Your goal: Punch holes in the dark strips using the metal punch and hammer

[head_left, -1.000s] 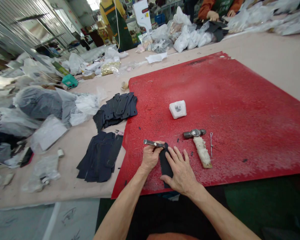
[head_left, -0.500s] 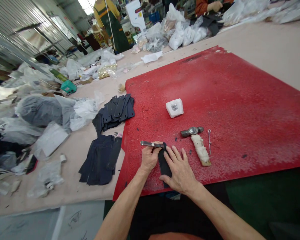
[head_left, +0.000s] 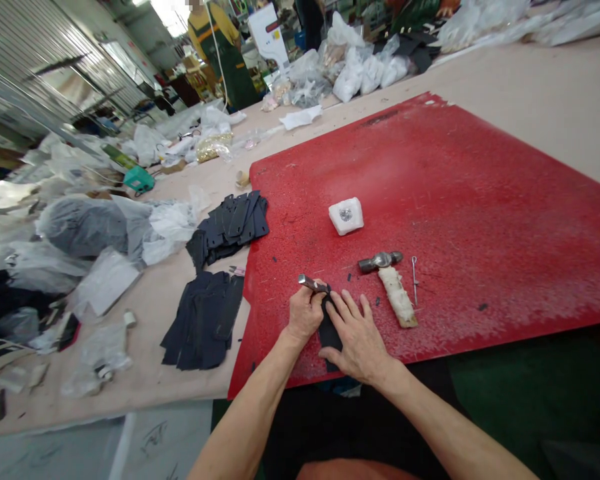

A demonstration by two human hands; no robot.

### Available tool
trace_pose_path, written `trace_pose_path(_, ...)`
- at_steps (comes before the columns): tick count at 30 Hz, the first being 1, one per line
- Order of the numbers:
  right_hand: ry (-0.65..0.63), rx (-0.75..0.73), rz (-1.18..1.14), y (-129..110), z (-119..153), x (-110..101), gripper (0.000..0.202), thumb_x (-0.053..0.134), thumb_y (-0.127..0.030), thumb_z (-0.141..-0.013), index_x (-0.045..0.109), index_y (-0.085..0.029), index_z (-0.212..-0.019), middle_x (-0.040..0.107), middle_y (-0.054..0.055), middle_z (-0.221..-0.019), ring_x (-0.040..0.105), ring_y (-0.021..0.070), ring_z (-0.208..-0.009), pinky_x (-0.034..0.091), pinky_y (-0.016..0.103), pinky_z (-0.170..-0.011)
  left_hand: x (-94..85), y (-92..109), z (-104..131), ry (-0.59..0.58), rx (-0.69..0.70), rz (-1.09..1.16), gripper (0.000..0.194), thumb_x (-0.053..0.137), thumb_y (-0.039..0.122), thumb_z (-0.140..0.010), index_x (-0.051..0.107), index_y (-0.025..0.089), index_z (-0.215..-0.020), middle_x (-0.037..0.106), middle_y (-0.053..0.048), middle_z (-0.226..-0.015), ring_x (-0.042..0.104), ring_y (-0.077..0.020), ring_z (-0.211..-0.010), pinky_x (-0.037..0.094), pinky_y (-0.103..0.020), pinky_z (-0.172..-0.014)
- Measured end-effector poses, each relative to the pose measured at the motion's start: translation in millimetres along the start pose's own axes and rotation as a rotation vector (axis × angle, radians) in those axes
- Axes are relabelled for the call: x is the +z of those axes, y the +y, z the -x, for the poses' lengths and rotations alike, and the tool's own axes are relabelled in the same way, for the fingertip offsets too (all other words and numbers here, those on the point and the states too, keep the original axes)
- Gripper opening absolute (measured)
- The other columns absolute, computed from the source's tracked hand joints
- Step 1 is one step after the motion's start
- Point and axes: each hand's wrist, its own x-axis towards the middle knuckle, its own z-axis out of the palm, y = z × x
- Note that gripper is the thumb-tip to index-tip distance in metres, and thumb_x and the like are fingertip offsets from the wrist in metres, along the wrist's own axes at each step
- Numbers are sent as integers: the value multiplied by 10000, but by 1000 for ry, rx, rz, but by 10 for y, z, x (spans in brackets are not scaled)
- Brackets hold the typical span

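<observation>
My left hand [head_left: 304, 315] is closed round a metal punch [head_left: 310, 283], its tip at the top end of a dark strip [head_left: 329, 333] of leather-like material. On that strip my right hand [head_left: 357, 337] lies flat with its fingers spread, holding it down against the red mat [head_left: 450, 200]. To the right of my hands is a hammer [head_left: 394, 293] with a wrapped handle, and beside it a thin metal pin with a looped end [head_left: 415, 280]. Farther up sits a white block [head_left: 347, 217] with a grey spot on top.
Left of my hands are a near stack of dark pieces [head_left: 203, 323] and a farther stack [head_left: 233, 223]. Plastic-wrapped bundles [head_left: 85, 223] crowd the table's left side. Bags [head_left: 350, 67] line the back, where a person in an apron [head_left: 227, 60] stands.
The punch has tilted in my left hand, its free end swinging to the right and toward the strip's top. My right hand stays on the strip. The view has shifted slightly.
</observation>
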Motion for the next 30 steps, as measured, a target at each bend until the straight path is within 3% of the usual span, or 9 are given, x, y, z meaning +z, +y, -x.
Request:
trace_pose_path(4, 145, 19, -43, 169, 4, -296, 573, 578, -444, -853, 498, -168, -1349, 495, 168, -1393, 424, 331, -1299, 320, 529, -1067, 8, 32, -2, -15, 9, -19, 155, 513, 150, -852, 633, 194, -941, 725, -61, -945, 689, -187, -900, 538, -310, -855)
trace_pose_path(7, 281, 215, 114, 423, 22, -603, 496, 562, -420, -869, 528, -148, -1283, 539, 192, -1284, 507, 344, -1167, 419, 487, -951, 14, 46, -5, -30, -8, -24, 147, 536, 133, -825, 627, 203, -916, 716, -50, -910, 682, -193, -873, 532, -309, -839)
trace_pose_path(10, 140, 431, 303, 644, 32, -774, 519, 593, -466, -838, 526, -120, -1219, 577, 199, -1112, 573, 342, -1011, 472, 444, -804, 24, 38, -1, -27, -21, -10, 137, 553, 120, -810, 625, 207, -886, 701, -41, -880, 672, -190, -851, 522, -307, -838)
trace_pose_path(13, -47, 572, 294, 731, 1, -784, 434, 570, -447, -838, 543, -121, -1122, 588, 174, -1014, 626, 303, -866, 475, 392, -695, 31, 27, 7, -29, -21, 23, 132, 557, 117, -812, 622, 207, -882, 687, -35, -871, 661, -181, -830, 515, -297, -827)
trace_pose_path(16, -81, 739, -58, 703, -63, -773, 389, 605, -383, -778, 535, -144, -1076, 616, 110, -869, 642, 253, -742, 467, 341, -610, 26, 28, 10, -39, -20, 44, 133, 544, 117, -823, 612, 208, -892, 673, -30, -856, 647, -176, -819, 507, -291, -811)
trace_pose_path(20, 10, 880, -925, 632, -105, -819, 488, 626, -303, -701, 468, -174, -1144, 604, 5, -714, 589, 154, -533, 421, 240, -447, 4, 42, 15, -36, 11, 49, 116, 529, 123, -832, 592, 203, -889, 653, -31, -841, 628, -174, -803, 492, -289, -789)
trace_pose_path(23, 60, 927, -1158, 580, -137, -908, 546, 646, -272, -649, 489, -164, -1161, 584, -32, -647, 513, 102, -432, 347, 183, -369, -14, 45, 21, -30, 36, 17, 103, 535, 121, -822, 581, 201, -868, 625, -22, -801, 604, -169, -764, 480, -284, -759)
trace_pose_path(26, 94, 861, -1063, 387, -223, -1162, 634, 644, -276, -652, 504, -122, -1251, 538, -61, -570, 450, 86, -368, 274, 170, -321, -25, 36, 20, -25, 40, 2, 101, 538, 114, -816, 579, 203, -845, 598, -8, -766, 582, -158, -732, 466, -270, -725)
trace_pose_path(30, 307, 406, -665, -191, -323, -1736, 699, 639, -343, -783, 416, -227, -1435, 544, -76, -567, 485, 100, -415, 409, 206, -391, -25, 17, 14, -17, 44, 7, 89, 550, 110, -811, 573, 196, -804, 584, -4, -745, 566, -152, -717, 450, -261, -703)
